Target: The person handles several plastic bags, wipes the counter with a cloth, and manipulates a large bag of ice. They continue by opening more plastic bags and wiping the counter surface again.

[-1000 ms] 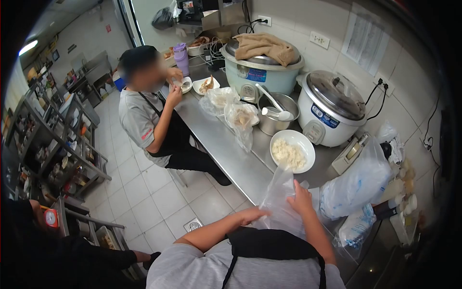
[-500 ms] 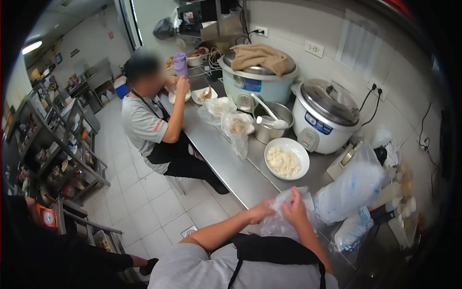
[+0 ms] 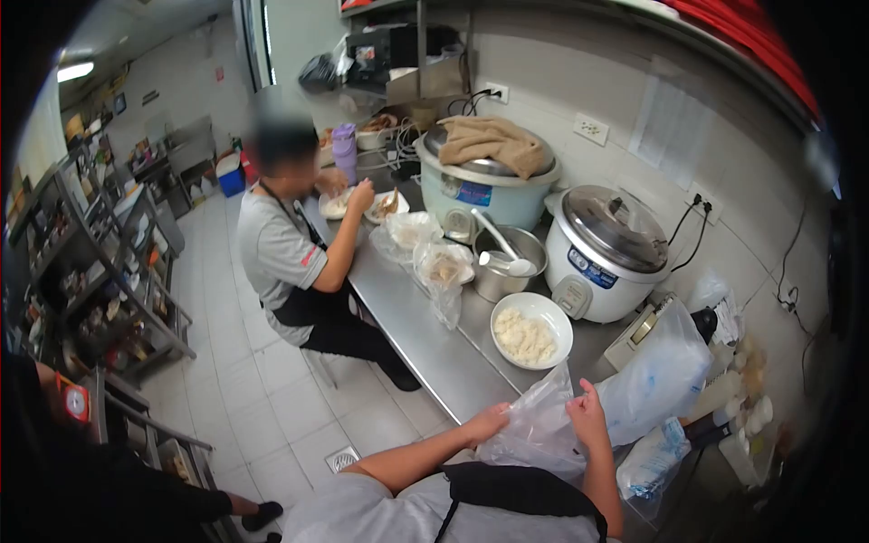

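A clear plastic bag [image 3: 540, 433] is stretched between my two hands, low over the near end of the steel table. My left hand [image 3: 487, 423] is closed on its left edge. On the opposite edge, my right hand [image 3: 590, 416] pinches the plastic, thumb raised. Just beyond the bag stands a white bowl [image 3: 564, 337] with white rice [image 3: 522, 338] in it. Behind that bowl, a metal pot [image 3: 498, 288] has a white long-handled ladle [image 3: 496, 233] across its top.
Two rice cookers, one pale green [image 3: 507, 199] and one white [image 3: 588, 276], line the wall. Filled plastic bags [image 3: 444, 267] lie on the steel table [image 3: 398, 303]. A seated person [image 3: 288, 240] eats at its far end. Packs of clear bags [image 3: 661, 366] are at my right.
My hands have moved apart, and the crumpled bag is now spread wider between them. The camera view has shifted slightly. The seated person's head has turned a little.
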The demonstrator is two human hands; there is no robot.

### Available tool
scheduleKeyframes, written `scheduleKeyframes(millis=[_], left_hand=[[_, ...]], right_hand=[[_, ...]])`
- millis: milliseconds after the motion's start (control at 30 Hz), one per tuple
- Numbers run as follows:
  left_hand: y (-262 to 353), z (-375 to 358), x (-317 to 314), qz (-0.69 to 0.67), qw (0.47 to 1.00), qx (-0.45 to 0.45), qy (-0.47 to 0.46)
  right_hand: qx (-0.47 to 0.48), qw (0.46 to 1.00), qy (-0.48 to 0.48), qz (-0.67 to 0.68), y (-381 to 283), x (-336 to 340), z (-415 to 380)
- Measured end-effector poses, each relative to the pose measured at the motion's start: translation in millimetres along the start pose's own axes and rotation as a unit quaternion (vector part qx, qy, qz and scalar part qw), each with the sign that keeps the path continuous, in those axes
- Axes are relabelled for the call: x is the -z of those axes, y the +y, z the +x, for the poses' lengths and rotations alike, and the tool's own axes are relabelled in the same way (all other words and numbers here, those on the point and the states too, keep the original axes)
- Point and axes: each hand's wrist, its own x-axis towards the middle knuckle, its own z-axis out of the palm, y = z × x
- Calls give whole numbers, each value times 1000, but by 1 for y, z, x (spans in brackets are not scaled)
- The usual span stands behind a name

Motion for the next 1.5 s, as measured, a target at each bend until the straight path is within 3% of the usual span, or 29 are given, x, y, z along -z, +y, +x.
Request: scheduleKeyframes(millis=[100,200,300,467,600,700,800,900,1000,1033,1100,1200,1300,1400,1500], left_hand=[[11,-2,-1,-5,1000,19,-21],[6,5,4,27,999,-14,-13],[-8,19,18,105,992,-62,-18],[17,12,28,-1,995,46,-90],[29,6,34,-139,980,61,-127],[47,2,30,-363,887,72,-275],[27,34,32,-266,932,75,-234],[13,55,3,-63,985,2,-160],[20,46,-32,-139,952,-79,-261],[27,43,-39,-15,962,-130,-241],[37,33,-47,229,930,-222,-181],[34,28,-55,196,947,-191,-167],[16,30,-49,344,919,-106,-161],[-2,39,-40,347,890,-268,-125],[-25,57,-31,121,958,-222,-134]], right_hand=[[36,991,-8,-128,-7,-3,-13],[-25,974,-44,-222,8,6,-10],[-27,974,27,-225,1,6,-10],[64,958,68,-270,14,14,-14],[106,958,108,-245,25,13,-15],[-24,995,73,-61,-4,3,-17],[-34,992,83,85,-5,-15,-16],[-91,995,31,16,-2,-16,-21],[15,995,56,-86,28,-14,-24],[19,995,79,-51,34,-14,-23],[23,992,120,21,43,-19,-25],[110,980,154,64,7,-34,-37],[177,961,172,-128,-3,-26,-43],[114,969,210,-59,24,-9,-47],[87,968,214,-101,20,1,-52]])
